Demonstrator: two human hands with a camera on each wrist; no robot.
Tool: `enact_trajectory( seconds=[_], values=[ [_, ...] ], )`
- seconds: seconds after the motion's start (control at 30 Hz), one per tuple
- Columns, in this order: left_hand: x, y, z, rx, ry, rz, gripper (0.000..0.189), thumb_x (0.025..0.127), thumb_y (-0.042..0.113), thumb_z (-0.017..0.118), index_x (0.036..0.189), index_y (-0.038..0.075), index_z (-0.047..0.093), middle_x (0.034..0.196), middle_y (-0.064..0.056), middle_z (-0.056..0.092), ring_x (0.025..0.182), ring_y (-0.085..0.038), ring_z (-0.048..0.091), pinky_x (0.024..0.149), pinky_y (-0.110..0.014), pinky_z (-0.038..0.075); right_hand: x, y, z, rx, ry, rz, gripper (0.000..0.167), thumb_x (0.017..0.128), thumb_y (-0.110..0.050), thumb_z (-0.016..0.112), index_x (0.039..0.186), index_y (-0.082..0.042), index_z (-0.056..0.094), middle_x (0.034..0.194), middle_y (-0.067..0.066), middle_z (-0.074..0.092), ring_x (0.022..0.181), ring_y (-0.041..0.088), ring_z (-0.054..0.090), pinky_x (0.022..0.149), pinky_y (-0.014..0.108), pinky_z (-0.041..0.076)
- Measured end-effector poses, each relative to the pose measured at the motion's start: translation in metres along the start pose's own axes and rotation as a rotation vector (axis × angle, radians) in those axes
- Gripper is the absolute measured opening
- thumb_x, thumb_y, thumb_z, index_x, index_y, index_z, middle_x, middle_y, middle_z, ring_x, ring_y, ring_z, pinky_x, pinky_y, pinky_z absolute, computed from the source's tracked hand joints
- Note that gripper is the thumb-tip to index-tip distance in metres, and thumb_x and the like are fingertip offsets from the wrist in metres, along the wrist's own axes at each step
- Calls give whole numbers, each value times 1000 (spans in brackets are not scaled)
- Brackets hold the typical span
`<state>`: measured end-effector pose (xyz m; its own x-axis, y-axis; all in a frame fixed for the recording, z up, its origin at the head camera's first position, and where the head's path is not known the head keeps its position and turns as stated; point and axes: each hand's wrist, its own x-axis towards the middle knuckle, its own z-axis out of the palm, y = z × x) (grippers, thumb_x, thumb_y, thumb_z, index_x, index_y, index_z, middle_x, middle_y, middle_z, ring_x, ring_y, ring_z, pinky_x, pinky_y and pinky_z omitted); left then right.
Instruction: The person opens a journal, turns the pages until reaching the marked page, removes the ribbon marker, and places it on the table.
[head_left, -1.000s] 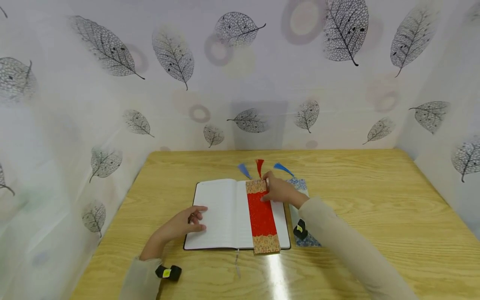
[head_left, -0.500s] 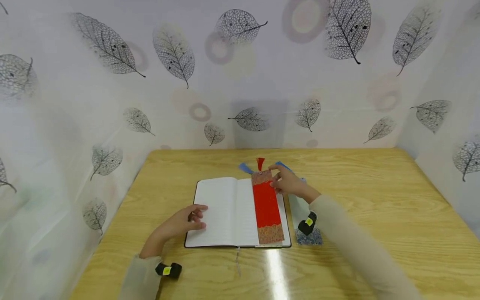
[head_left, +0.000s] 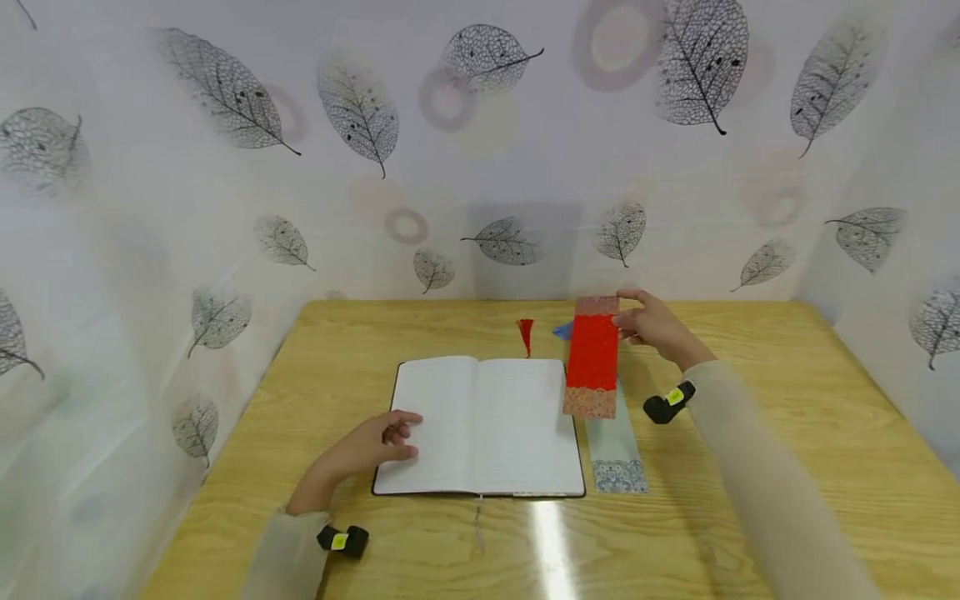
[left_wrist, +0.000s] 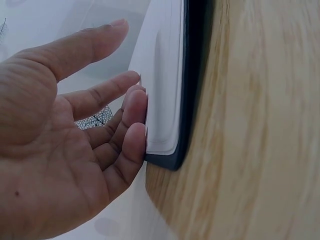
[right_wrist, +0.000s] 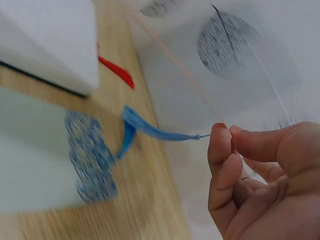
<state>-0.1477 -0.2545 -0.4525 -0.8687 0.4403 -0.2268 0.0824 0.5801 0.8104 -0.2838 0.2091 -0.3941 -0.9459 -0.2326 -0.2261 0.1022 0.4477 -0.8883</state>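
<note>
My right hand (head_left: pixel 656 329) pinches a red bookmark (head_left: pixel 594 350) with gold patterned ends by its upper right edge, raised over the table beside the notebook. In the right wrist view that bookmark is a thin edge-on strip, and a blue tassel (right_wrist: pixel 170 135) trails from the fingertips of my right hand (right_wrist: pixel 265 175). Partly behind it lies a pale green bookmark (head_left: pixel 613 442) with blue patterned ends. An open notebook (head_left: pixel 525 425) with blank lined pages lies in the middle. My left hand (head_left: pixel 371 450) rests at its left edge, fingers loosely bent against the page edges (left_wrist: pixel 162 100).
A red tassel (head_left: pixel 526 336) sticks out beyond the notebook's top edge, and a sliver of patterned bookmark (head_left: pixel 534 494) shows under its bottom edge. A grey ribbon (head_left: pixel 480 525) hangs from the spine onto the wooden table (head_left: pixel 750 433). Leaf-printed cloth (head_left: pixel 525 167) stands behind.
My right hand has lifted the red bookmark off the right page and carried it right and away, over the pale green bookmark. The page is uncovered. My left hand has stayed put.
</note>
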Motion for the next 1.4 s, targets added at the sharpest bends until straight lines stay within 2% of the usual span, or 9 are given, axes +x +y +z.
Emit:
enact_trajectory(
  seconds=[0.17, 0.37, 0.57, 0.83, 1.07, 1.23, 1.4],
  values=[
    [2, -1, 0, 5, 3, -5, 52, 88, 26, 71, 131, 2, 55, 101, -8, 53, 88, -18, 47, 73, -21, 42, -10, 22, -28, 0, 9, 54, 66, 102, -20, 47, 155, -7, 9, 100, -1, 57, 79, 12, 59, 72, 25, 51],
    [2, -2, -1, 11, -11, 1, 52, 89, 27, 70, 132, 2, 54, 101, -9, 53, 87, -17, 47, 72, -21, 42, -24, 52, -46, 18, -89, 80, 67, 102, -19, 48, 155, -3, 9, 85, -6, 57, 68, 9, 54, 66, 25, 48],
    [1, 1, -2, -2, -16, -4, 51, 89, 25, 70, 132, 1, 54, 101, -9, 52, 86, -18, 46, 71, -21, 42, -40, 69, -56, -22, -180, 61, 67, 101, -18, 50, 154, -2, 13, 86, -1, 55, 63, 10, 45, 61, 29, 42],
    [1, 1, -1, 3, -9, -14, 51, 89, 25, 70, 131, 2, 55, 100, -8, 52, 85, -18, 46, 71, -21, 42, -48, 83, -57, -34, -212, 24, 66, 99, -17, 53, 151, 2, 16, 92, 1, 56, 65, 11, 49, 60, 27, 43],
    [1, -2, -1, 5, -6, -22, 50, 88, 24, 71, 131, 2, 55, 100, -8, 52, 85, -18, 47, 71, -21, 42, -50, 89, -53, -83, -189, 29, 64, 98, -14, 55, 149, 1, 20, 96, 8, 54, 67, 13, 52, 59, 26, 43],
    [1, -2, -1, 9, -5, -26, 51, 88, 24, 71, 131, 3, 55, 101, -8, 51, 86, -18, 47, 72, -21, 42, -50, 88, -45, -200, -172, -15, 63, 96, -9, 55, 146, 10, 21, 99, 17, 56, 72, 13, 53, 61, 28, 44],
    [1, 1, 0, 21, -8, -14, 51, 88, 26, 71, 131, 3, 55, 100, -7, 51, 86, -18, 47, 72, -21, 42, -47, 89, -40, -351, -133, -41, 62, 95, -11, 58, 142, 14, 27, 103, 21, 58, 81, 17, 54, 69, 30, 46]
  ],
)
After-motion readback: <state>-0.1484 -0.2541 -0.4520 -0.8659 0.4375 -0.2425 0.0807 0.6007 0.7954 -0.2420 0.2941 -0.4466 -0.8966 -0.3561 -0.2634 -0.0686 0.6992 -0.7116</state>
